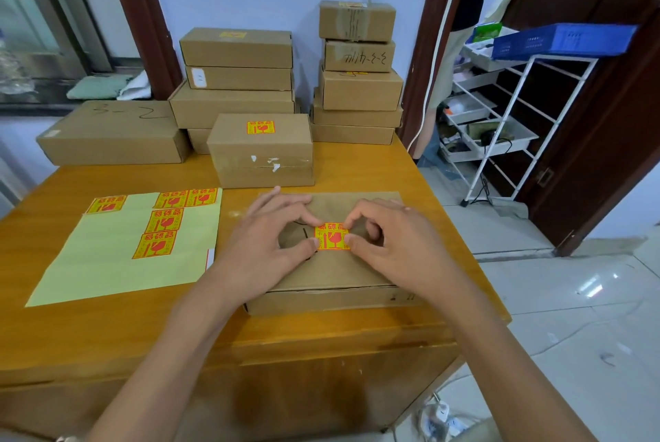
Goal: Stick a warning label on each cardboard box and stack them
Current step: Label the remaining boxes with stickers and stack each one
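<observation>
A flat cardboard box [335, 273] lies in front of me on the wooden table [107, 327]. A yellow-and-red warning label [331, 236] sits on its top. My left hand [266, 245] pinches the label's left edge, and my right hand [393, 245] pinches its right edge; whether the label is stuck down is unclear. Just behind stands a labelled box [262, 152] with its own label [260, 127] on top. To the left lies a pale yellow backing sheet [107, 263] carrying several more labels [164, 220].
Two stacks of cardboard boxes stand against the back wall, one in the middle [235, 77] and one to its right [357, 73]. A long box [110, 134] lies at the back left. Right of the table stands a white wire shelf [500, 127] with a blue crate [564, 39].
</observation>
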### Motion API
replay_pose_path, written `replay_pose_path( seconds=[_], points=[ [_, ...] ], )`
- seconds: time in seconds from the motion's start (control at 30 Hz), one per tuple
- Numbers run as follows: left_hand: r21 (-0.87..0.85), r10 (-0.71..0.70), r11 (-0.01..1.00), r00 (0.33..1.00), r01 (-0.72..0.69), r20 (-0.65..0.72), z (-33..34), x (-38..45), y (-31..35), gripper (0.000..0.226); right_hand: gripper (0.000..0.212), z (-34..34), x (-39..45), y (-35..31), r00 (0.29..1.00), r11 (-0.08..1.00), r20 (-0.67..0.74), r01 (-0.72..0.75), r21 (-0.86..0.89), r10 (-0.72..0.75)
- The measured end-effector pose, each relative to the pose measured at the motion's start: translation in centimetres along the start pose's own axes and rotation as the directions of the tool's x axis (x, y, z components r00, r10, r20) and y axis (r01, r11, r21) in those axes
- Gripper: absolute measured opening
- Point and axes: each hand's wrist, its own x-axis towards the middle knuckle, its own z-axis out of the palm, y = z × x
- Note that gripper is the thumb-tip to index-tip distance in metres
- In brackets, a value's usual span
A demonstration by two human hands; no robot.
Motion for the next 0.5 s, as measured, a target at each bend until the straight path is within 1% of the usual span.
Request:
replay_pose_path(
  seconds=[0.1, 0.13, 0.2, 0.23, 0.27, 0.3, 0.33, 0.37, 0.4, 0.43, 0.47, 0.5],
  points=[
    [-0.003, -0.008, 1.0, 1.0, 0.008, 0.001, -0.2, 0.0, 0.3, 0.022, 0.011, -0.1, 0.1, -0.4, 1.0, 1.0, 0.011, -0.019, -0.023, 0.019],
    [-0.016, -0.007, 1.0, 1.0, 0.007, -0.004, -0.3, -0.2, 0.4, 0.022, 0.01, -0.2, 0.0, -0.5, 1.0, 1.0, 0.0, -0.026, -0.005, 0.026],
    [-0.078, -0.026, 0.997, 0.999, 0.023, -0.043, -0.7, -0.6, 0.9, 0.024, 0.013, -0.7, -0.6, -0.7, 0.993, 0.988, -0.093, -0.057, 0.146, 0.071],
    [-0.12, -0.057, 0.992, 0.995, 0.047, -0.077, -1.0, -1.1, 1.2, 0.028, 0.015, -1.1, -1.3, -0.7, 0.981, 0.971, -0.152, -0.082, 0.224, 0.118],
    [-0.161, -0.096, 0.984, 0.988, 0.077, -0.117, -1.6, -1.6, 1.5, 0.034, 0.02, -1.7, -2.1, -0.5, 0.968, 0.959, -0.193, -0.108, 0.264, 0.162],
    [-0.197, -0.145, 0.974, 0.977, 0.114, -0.156, -2.3, -2.2, 1.8, 0.044, 0.032, -2.2, -3.2, -0.3, 0.962, 0.954, -0.186, -0.15, 0.26, 0.202],
    [-0.22, -0.2, 0.962, 0.963, 0.159, -0.179, -3.0, -3.0, 1.8, 0.058, 0.049, -2.5, -4.4, 0.0, 0.962, 0.947, -0.118, -0.212, 0.243, 0.245],
    [-0.221, -0.245, 0.954, 0.954, 0.204, -0.174, -3.7, -3.8, 1.7, 0.073, 0.07, -2.6, -5.6, 0.2, 0.954, 0.93, -0.007, -0.289, 0.226, 0.299],
    [-0.204, -0.278, 0.947, 0.951, 0.248, -0.137, -4.2, -4.7, 1.3, 0.086, 0.092, -2.6, -6.7, 0.2, 0.935, 0.91, 0.105, -0.354, 0.214, 0.339],
    [-0.177, -0.303, 0.941, 0.951, 0.288, -0.06, -4.5, -5.7, 0.9, 0.097, 0.109, -2.3, -7.6, 0.1, 0.916, 0.898, 0.19, -0.389, 0.207, 0.353],
    [-0.144, -0.313, 0.938, 0.949, 0.315, 0.035, -4.5, -6.5, 0.7, 0.106, 0.119, -2.0, -8.2, 0.0, 0.901, 0.887, 0.239, -0.412, 0.207, 0.362],
    [-0.093, -0.311, 0.942, 0.944, 0.322, 0.113, -4.3, -7.1, 0.5, 0.114, 0.123, -1.6, -8.4, -0.1, 0.895, 0.883, 0.255, -0.421, 0.206, 0.367]
  ],
)
